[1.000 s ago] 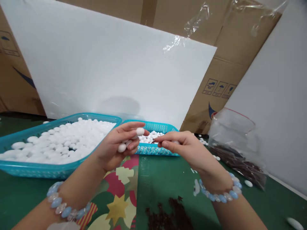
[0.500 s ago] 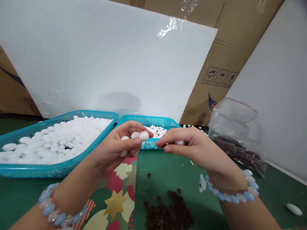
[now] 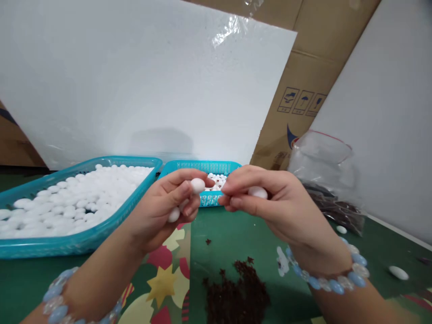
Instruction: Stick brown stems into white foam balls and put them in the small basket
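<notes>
My left hand (image 3: 168, 202) is closed around a few smooth white egg-shaped pieces. One white piece (image 3: 197, 186) sticks out between thumb and forefinger, and another (image 3: 173, 214) shows lower, by the palm. Facing it, a small distance away, is my right hand (image 3: 259, 193), its thumb and fingertips pinched together. A further white piece (image 3: 258, 193) rests in the curl of those right fingers; whether the fingertips hold something small is hidden. Below the hands a heap of small dark brown pieces (image 3: 236, 294) lies on the green tabletop (image 3: 229, 234).
A large blue tray (image 3: 101, 238) full of white pieces stands at left. Behind my hands is a smaller blue basket (image 3: 202, 167) with more of them. A clear bag (image 3: 324, 157) with dark contents sits at right, near a loose white piece (image 3: 398, 272). A white board (image 3: 151, 81) stands behind.
My right fingertips have closed into a tighter pinch, and the white piece in that hand shows more. The white pieces in my left hand have shifted. The view has moved slightly.
</notes>
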### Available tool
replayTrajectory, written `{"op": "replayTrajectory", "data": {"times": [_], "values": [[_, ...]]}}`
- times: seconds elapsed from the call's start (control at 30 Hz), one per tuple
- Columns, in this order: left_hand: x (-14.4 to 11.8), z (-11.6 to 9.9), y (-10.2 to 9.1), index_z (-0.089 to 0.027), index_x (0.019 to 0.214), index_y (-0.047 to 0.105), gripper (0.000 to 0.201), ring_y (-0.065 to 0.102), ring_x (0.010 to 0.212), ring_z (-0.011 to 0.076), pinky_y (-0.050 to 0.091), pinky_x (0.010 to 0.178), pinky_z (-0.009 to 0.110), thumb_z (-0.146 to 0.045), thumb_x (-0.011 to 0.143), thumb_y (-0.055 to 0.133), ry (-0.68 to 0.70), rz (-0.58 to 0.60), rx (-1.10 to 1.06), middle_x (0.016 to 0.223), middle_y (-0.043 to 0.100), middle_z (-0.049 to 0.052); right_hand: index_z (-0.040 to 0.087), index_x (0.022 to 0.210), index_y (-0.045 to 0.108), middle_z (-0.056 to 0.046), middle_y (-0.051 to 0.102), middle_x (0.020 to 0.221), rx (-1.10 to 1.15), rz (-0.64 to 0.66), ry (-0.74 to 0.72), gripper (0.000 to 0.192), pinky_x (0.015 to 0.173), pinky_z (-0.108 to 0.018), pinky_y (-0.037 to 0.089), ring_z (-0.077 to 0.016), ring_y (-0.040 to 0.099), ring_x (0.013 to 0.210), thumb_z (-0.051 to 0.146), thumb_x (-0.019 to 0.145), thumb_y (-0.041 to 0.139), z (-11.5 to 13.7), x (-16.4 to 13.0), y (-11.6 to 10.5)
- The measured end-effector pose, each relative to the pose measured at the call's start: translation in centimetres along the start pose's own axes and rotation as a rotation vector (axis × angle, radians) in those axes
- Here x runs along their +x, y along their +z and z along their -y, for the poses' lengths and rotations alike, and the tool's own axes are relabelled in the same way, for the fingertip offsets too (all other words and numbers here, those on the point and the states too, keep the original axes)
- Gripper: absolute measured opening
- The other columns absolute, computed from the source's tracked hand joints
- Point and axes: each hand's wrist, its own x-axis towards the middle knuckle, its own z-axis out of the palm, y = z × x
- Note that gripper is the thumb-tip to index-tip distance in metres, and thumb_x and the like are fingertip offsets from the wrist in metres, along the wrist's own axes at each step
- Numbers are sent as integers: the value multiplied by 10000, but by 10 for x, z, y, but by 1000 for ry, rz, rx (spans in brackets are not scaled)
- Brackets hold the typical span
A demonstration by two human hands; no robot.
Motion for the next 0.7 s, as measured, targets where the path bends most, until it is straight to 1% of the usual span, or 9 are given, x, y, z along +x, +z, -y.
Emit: {"op": "replayTrajectory", "data": {"times": [0.07,0.13,0.3,0.5,0.6,0.7], "values": [[-1,0,3,-178,590,574,174,289,311,13,219,299,117,-291,472,637,7,-34,13,346,396,-65,278,731,586,81,553,630,86,-8,5,266,510,-99,429,-23,523,575,46,615,523,-3,0,2],[-2,0,6,-180,583,577,177,268,308,10,214,307,120,-298,467,639,-2,-40,29,322,355,-71,286,757,577,92,558,618,159,-12,-7,291,525,-87,433,-14,524,570,38,613,526,-6,1,4],[-4,1,7,-207,645,581,154,276,310,3,186,312,124,-280,513,613,-1,11,10,381,385,-67,276,759,576,101,567,644,260,-30,-67,317,589,-56,435,2,527,625,1,616,509,-8,2,10],[-5,1,7,-190,610,576,111,282,329,9,178,315,128,-282,549,588,1,47,6,391,402,-59,268,746,571,101,558,617,285,-47,-73,310,569,-50,439,6,522,599,-2,600,521,-9,2,12],[-5,0,9,-189,608,574,111,274,322,6,197,318,120,-284,551,587,1,52,6,365,378,-67,257,725,571,97,557,612,290,-58,-57,293,555,-50,437,3,523,602,1,589,528,-8,2,13],[-5,0,10,-183,594,576,113,292,332,5,212,321,111,-276,536,601,-13,24,9,388,405,-62,246,705,568,93,560,614,289,-63,-32,279,554,-60,437,-3,527,603,-1,581,529,-8,2,13]]}}
